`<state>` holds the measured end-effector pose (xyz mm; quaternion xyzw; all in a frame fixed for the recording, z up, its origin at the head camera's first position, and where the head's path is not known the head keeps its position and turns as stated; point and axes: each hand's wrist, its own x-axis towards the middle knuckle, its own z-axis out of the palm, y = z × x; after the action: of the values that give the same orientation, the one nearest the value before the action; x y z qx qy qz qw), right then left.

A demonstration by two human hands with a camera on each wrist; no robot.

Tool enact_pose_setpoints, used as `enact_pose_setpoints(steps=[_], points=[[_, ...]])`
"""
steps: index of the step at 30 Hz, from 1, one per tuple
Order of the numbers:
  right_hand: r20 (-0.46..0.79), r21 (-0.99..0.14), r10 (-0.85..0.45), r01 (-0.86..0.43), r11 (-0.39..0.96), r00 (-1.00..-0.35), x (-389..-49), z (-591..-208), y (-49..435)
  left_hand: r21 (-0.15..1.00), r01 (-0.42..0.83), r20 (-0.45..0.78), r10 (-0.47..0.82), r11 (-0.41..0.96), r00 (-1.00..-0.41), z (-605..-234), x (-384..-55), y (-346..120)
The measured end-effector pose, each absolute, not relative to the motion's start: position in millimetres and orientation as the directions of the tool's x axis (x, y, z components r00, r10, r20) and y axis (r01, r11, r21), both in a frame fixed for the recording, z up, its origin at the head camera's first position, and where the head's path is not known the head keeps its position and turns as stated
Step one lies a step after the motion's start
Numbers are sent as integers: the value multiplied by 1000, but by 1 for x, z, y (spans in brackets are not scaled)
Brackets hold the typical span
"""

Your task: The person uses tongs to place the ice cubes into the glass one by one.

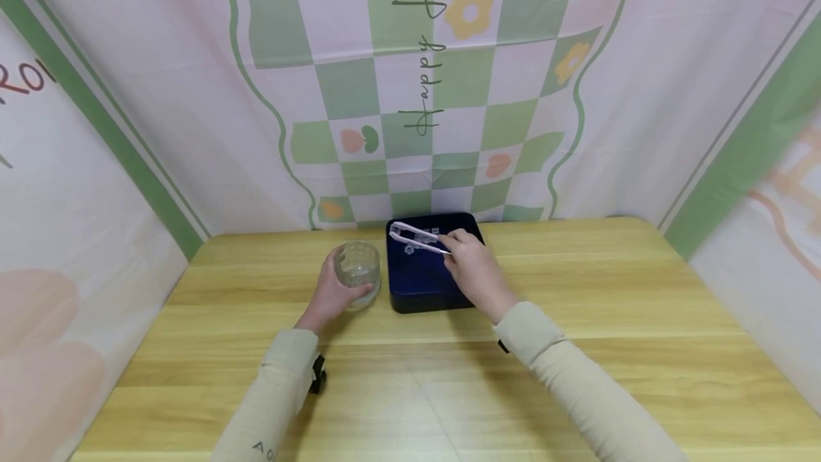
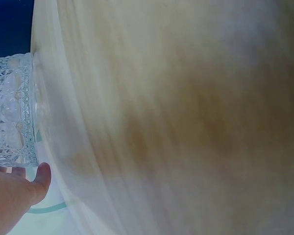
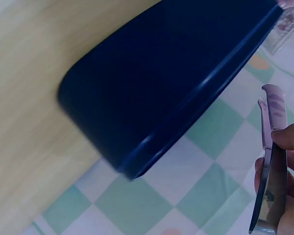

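My left hand [image 1: 330, 294] is curved around the side of a clear patterned glass [image 1: 359, 267] standing at the left of a dark blue tray [image 1: 417, 284]. In the left wrist view the embossed glass [image 2: 10, 110] shows in part, with the left thumb and hand [image 2: 19, 193] against it. Over the tray, my right hand [image 1: 474, 266] grips a pair of tongs [image 1: 420, 235] with pale pink ends pointing left. Small clear cube-like pieces [image 1: 409, 249] lie toward the tray's back. Something clear appears between the tong tips, too small to be sure. The right wrist view shows the tongs' metal handle [image 3: 272, 191].
Tray and glass both stand on a light wooden table [image 1: 398, 376]. Close behind the tray hangs a printed cloth [image 1: 404, 113] with green checks and flowers. More cloth [image 1: 757, 234] hangs along the sides.
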<state>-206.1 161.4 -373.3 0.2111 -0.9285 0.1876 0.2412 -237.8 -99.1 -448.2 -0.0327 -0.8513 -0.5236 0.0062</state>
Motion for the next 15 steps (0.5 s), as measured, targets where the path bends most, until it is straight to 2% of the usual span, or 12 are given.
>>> enact_pose_setpoints(steps=[6,15], points=[[573,-211,-353,-550,808,-739,-201,-372,147,892,72,56,50,445,-997,-449,-238,-100],[563,-197,-402,-590,783,-722,-194,-375,131,899,74,52,61,433,-997,-448,-237,-101]])
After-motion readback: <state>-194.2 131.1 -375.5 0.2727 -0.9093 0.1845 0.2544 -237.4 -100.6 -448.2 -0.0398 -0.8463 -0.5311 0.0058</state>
